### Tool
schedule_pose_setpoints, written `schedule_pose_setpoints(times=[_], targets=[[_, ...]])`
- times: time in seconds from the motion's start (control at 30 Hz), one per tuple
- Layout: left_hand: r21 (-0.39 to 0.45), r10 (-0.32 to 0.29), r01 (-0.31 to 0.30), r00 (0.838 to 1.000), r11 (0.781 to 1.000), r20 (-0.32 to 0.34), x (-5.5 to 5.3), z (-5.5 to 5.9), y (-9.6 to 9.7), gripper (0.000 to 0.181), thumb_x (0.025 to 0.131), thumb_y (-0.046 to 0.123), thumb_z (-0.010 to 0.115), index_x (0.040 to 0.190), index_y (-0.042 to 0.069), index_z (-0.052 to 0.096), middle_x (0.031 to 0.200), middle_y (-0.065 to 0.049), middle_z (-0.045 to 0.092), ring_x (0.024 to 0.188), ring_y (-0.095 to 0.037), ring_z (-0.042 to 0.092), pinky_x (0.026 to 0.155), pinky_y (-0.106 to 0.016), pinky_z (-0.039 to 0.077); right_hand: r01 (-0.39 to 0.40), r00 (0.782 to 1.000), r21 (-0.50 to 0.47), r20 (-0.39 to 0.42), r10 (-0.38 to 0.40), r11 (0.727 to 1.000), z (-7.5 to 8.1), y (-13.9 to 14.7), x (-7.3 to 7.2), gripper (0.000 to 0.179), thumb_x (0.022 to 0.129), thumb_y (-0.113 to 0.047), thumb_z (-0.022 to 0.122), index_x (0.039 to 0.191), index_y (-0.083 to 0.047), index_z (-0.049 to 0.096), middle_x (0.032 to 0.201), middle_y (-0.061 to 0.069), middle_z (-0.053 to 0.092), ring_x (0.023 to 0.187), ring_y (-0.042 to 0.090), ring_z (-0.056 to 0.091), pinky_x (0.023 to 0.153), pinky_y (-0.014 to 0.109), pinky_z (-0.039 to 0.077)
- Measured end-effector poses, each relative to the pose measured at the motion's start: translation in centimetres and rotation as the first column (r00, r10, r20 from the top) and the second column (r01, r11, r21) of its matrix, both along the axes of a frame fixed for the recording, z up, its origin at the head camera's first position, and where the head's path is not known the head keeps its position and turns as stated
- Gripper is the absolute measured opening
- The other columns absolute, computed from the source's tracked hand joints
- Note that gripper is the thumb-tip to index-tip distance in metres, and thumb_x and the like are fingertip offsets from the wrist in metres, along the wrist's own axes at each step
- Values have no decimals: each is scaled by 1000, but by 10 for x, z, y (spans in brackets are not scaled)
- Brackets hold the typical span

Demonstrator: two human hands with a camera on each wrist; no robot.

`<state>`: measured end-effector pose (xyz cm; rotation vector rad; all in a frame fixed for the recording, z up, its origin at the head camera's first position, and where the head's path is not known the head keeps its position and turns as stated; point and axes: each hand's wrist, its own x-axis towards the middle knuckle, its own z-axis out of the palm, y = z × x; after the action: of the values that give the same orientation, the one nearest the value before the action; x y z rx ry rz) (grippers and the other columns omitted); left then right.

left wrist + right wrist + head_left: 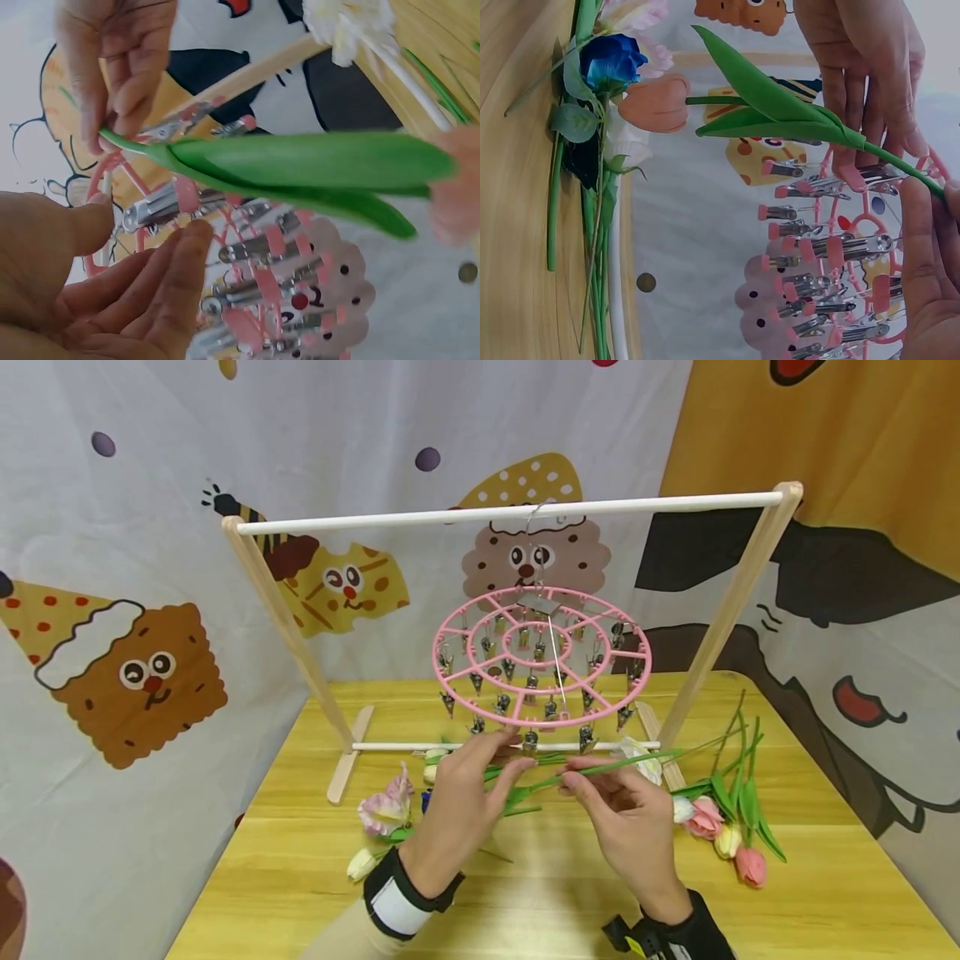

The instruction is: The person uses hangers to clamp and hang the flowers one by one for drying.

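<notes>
Fingers of the right hand [637,831], head view: clamped on the stem [546,782] of a tulip [517,797], just past the leaves; apparently the only hold, so liable to a drop onto the worktop [540,902] if eased too soon.
Fingers of the left hand [456,814], head view: raised near the lower edge of the pink ring [632,654].
Pink ring, head view: hung from the white rail [360,521] by a thin hook [529,522]; likely to swing or tip if tugged sideways or loaded on one side.
Loose tulips [752,867], head view: lying on the worktop to the right; possibly knocked about by a careless right wrist.
Clip [166,206], left wrist view: between left thumb and left fingers, these spread apart; touching or not, cannot tell. Likely to twist away if squeezed off-centre.
Leaves [300,161], left wrist view: broad, stretched across in front of the hanging clips; at risk of creasing if pinched in place of the bare stem.
Bloom [654,103], right wrist view: held aloft, well apart from the right fingers; prone to droop or roll, with so long an unsupported end.
Neighbouring clips [814,285], right wrist view: crowded together; apt to snag the leaves during a hurried lift.
</notes>
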<state>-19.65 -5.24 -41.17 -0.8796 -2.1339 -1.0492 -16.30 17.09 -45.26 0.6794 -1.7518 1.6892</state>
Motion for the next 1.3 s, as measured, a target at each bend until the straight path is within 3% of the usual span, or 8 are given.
schedule_pose_setpoints(times=[0.13, 0.37, 0.53, 0.77, 1.03, 1.3], targets=[[-11, -4, 5, 998, 1000, 58, -3, 3, 8, 33, 107, 18, 86, 135, 2, 80, 117, -11, 87, 100, -21, 86, 89, -28, 72, 20, 1000, 4, 19, -20, 1000, 0, 1, -1, 34, 98, 28, 74, 125, 9, 81, 115, 13, 88, 93, 12, 87, 82, 27, 72], [24, -17, 13, 984, 1000, 176, -8, 6, 15, 25, 108, 21, 86, 128, 8, 84, 115, -8, 88, 98, -20, 86, 87, -27, 71, 85, 995, 43, 41, -87, 995, 1, 5, -1, 32, 96, 25, 77, 119, 3, 84, 118, 0, 89, 91, 10, 87, 79, 26, 71], [69, -44, 29, 971, 997, 234, -9, 7, 18, 19, 107, 22, 87, 122, 9, 85, 113, -8, 88, 97, -19, 86, 86, -23, 70, 115, 990, 58, 80, -119, 992, 2, 7, -1, 31, 97, 23, 79, 119, 2, 85, 116, 0, 89, 91, 9, 87, 79, 28, 72], [115, -81, 49, 953, 992, 292, -8, 11, 19, 22, 106, 21, 87, 125, 10, 87, 110, -8, 88, 97, -19, 86, 86, -27, 72, 91, 990, 42, 100, -95, 995, 2, 8, -2, 33, 98, 23, 78, 123, 4, 83, 114, -3, 90, 93, 10, 87, 80, 29, 72], [158, -100, 40, 914, 987, 394, -7, 13, 18, 23, 106, 20, 89, 127, 13, 85, 113, -5, 87, 101, -19, 85, 87, -26, 71, 102, 988, 56, 108, -107, 993, 2, 8, -3, 30, 98, 23, 78, 121, 5, 83, 115, -12, 88, 91, 9, 87, 79, 28, 72], [213, -135, 47, 899, 976, 417, -6, 11, 17, 18, 107, 12, 86, 124, 8, 81, 116, -7, 85, 106, -21, 83, 93, -30, 71, 80, 990, 17, 119, -81, 997, 2, 8, -5, 30, 98, 24, 77, 123, 7, 82, 114, 0, 89, 91, 11, 87, 79, 27, 72]])
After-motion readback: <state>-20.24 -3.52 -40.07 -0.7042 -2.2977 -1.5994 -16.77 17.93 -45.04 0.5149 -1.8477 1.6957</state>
